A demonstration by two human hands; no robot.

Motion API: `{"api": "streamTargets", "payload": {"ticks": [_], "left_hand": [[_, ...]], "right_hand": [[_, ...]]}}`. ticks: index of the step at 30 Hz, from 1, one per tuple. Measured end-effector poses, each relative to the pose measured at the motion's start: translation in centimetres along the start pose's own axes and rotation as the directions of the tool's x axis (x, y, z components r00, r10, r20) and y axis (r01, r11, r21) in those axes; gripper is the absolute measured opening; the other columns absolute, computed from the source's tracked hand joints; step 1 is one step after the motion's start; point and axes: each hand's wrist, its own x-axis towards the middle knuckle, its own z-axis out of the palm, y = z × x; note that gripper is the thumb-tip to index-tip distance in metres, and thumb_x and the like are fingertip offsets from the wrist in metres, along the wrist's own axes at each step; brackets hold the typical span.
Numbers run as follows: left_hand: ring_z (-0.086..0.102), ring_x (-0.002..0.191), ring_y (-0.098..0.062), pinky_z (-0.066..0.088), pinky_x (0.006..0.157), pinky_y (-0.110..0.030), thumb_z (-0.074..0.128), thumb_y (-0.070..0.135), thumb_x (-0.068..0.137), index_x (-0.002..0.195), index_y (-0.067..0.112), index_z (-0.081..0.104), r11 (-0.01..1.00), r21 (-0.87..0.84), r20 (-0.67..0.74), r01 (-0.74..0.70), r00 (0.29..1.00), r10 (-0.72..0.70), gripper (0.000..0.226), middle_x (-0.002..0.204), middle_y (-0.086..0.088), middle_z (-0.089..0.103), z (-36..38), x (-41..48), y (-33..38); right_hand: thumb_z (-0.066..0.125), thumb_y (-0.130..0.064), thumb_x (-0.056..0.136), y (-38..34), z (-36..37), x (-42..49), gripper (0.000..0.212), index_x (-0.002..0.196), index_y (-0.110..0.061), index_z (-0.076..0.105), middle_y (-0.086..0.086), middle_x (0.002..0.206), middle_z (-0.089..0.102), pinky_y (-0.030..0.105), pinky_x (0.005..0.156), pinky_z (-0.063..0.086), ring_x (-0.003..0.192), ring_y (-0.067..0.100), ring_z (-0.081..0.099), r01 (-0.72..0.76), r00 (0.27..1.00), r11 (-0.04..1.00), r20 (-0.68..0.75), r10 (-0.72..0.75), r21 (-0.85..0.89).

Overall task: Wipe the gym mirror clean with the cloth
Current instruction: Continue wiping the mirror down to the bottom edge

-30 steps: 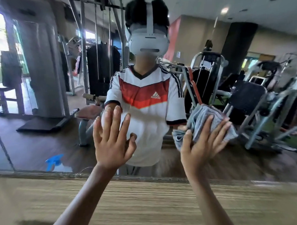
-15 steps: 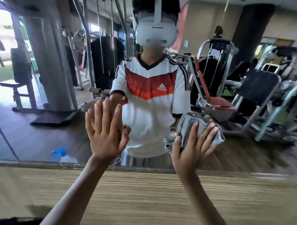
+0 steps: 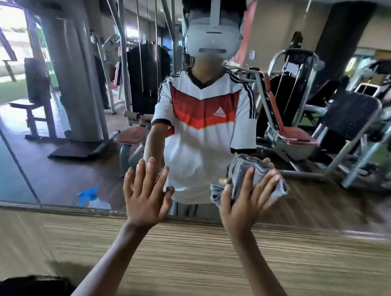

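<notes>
The gym mirror [image 3: 63,156] fills the upper part of the view and reflects me in a white and red shirt. A grey cloth [image 3: 241,169] lies flat against the glass low down, right of centre. My right hand [image 3: 246,200] presses it onto the mirror with straight, spread fingers. My left hand [image 3: 145,192] rests flat on the glass to the left of the cloth, fingers straight, holding nothing. Both hands sit just above the mirror's bottom edge.
A wood-grain panel [image 3: 208,254] runs below the mirror. A blue spray bottle [image 3: 88,196] shows in the reflection at lower left. Weight machines and benches appear in the reflection behind me. A dark object [image 3: 28,286] sits at the bottom left corner.
My right hand has slid the cloth leftward and down across the glass. The left hand stays flat on the mirror. My view has shifted slightly lower.
</notes>
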Motion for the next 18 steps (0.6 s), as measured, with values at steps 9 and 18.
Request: {"api": "streamTargets", "payload": {"ticks": [9,18], "left_hand": [[0.004,0.155,-0.026,0.005,0.124,-0.050,0.041,0.041,0.095,0.160,0.024,0.015,0.979,-0.105,0.049,0.177,0.984,-0.173,0.073,0.169,-0.006,-0.002,-2.6,-1.3,-4.1],[0.000,0.156,-0.024,-0.001,0.123,-0.053,0.028,0.048,0.105,0.161,0.021,0.010,0.986,-0.082,0.015,0.143,0.990,-0.142,0.065,0.169,-0.001,-0.001,-2.3,-0.7,-6.4]], "right_hand": [[0.026,-0.050,0.103,1.5,0.2,-5.3,0.054,0.156,-0.037,0.023,-0.002,0.167,0.008,0.053,0.117,0.018,0.153,0.018,0.010,0.519,0.837,0.855,0.217,-0.501,-0.026],[0.032,-0.044,0.102,-7.8,2.5,-0.9,0.059,0.156,-0.023,0.023,0.009,0.166,0.003,0.055,0.120,0.002,0.153,0.027,0.005,0.098,0.995,0.995,0.029,-0.098,0.012]]}}
